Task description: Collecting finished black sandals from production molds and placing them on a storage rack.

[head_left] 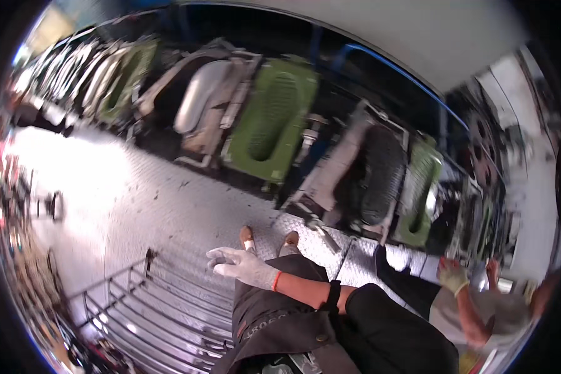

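Rack of metal bars lies low on your left, the thing nearest your gloved right hand, with the floor showing beyond it. That hand reaches across the front of your body, fingers loosely bent and a little apart, with nothing visible in its grasp; you seem not to be touching the bars, though the height between them is hard to judge. Your left hand is out of sight, so you cannot tell from here whether it is free or gripping something. Expect the rack to be stiff and hardly fragile, probably lighter than a solid bench but awkward because of its long, open shape. Its bars look smooth, and your glove could slip along them, so you would do better to take it by the outer rail, close to the corner post, than by a single thin bar in the middle. Whether it stands on wheels or legs you cannot tell. Ahead of your shoes is a row of moulds, with a green pan leaning among them; it looks rigid, likely heavy, and best held by its two long edges. On your right, mind the co-worker's gloved hand, which is well apart from yours.
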Available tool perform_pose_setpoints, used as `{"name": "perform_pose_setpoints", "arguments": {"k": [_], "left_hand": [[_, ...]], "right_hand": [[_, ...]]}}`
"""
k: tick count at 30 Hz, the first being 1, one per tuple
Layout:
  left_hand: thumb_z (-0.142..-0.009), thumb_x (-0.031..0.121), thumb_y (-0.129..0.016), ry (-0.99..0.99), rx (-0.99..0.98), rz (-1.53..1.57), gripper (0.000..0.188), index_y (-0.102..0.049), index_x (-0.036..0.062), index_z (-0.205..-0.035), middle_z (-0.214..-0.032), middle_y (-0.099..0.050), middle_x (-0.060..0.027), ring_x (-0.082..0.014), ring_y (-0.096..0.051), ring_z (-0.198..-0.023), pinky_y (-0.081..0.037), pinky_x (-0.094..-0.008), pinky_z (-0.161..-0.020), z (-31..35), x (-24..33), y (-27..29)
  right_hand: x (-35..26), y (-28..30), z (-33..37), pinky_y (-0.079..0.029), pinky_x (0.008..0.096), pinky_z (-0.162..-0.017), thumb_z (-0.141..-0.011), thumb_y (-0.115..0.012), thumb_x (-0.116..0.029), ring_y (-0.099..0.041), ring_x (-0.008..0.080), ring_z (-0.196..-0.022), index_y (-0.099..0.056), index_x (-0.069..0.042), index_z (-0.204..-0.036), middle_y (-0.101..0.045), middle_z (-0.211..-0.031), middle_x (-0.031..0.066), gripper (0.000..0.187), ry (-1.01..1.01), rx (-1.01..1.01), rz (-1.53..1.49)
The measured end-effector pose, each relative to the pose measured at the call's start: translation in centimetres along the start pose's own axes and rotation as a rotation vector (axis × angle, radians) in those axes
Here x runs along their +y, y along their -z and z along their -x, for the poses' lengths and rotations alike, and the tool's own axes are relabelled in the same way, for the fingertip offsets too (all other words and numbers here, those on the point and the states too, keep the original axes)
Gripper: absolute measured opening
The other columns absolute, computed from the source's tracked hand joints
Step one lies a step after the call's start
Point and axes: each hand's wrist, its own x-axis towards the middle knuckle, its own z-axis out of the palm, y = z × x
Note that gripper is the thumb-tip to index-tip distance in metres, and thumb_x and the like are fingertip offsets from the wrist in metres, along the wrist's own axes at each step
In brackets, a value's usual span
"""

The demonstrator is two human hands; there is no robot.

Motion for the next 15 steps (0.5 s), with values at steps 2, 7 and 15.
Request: {"name": "perform_pose_setpoints", "arguments": {"k": [2, 7, 15], "left_hand": [[-0.094, 0.018, -0.058, -0.319, 0.029, 0.063, 0.024, -0.062, 0.0040, -0.113, -0.085, -0.065, -0.0205, -0.0274, -0.061, -0.073, -0.050, -0.0411, -0.070, -3.2, 7.0, 3.1], [-0.094, 0.037, -0.051, -0.884, -0.623, 0.655, 0.043, -0.069, -0.0007, -0.102, -0.080, -0.068, -0.0097, -0.0167, -0.064, -0.077, -0.049, -0.0296, -0.074, -8.2, 32.9, 1.0], [-0.093, 0.021, -0.054, -1.750, -0.044, 0.657, 0.023, -0.064, 0.0053, -0.106, -0.100, -0.067, -0.0154, -0.0316, -0.065, -0.093, -0.052, -0.0402, -0.077, -5.6, 58.2, -18.5]], "right_hand": [[-1.0, 2.0, 2.6, -0.043, 0.0281, -0.098, -0.094, -0.055, -0.010, -0.053, 0.0103, -0.114, -0.048, -0.002, -0.135, -0.061, -0.116, 0.0040, 0.041, 0.039, 0.055, -0.047], [-5.5, 5.6, 12.7, -0.049, 0.0276, -0.090, -0.091, -0.057, -0.006, -0.059, 0.0106, -0.107, -0.058, -0.005, -0.124, -0.064, -0.114, 0.0048, 0.033, 0.410, 0.465, 0.299], [-4.2, 14.7, 24.3, -0.047, 0.0300, -0.095, -0.089, -0.059, 0.001, -0.061, 0.0168, -0.106, -0.058, -0.001, -0.121, -0.066, -0.112, 0.0088, 0.032, 0.627, 1.209, 0.212]]}}
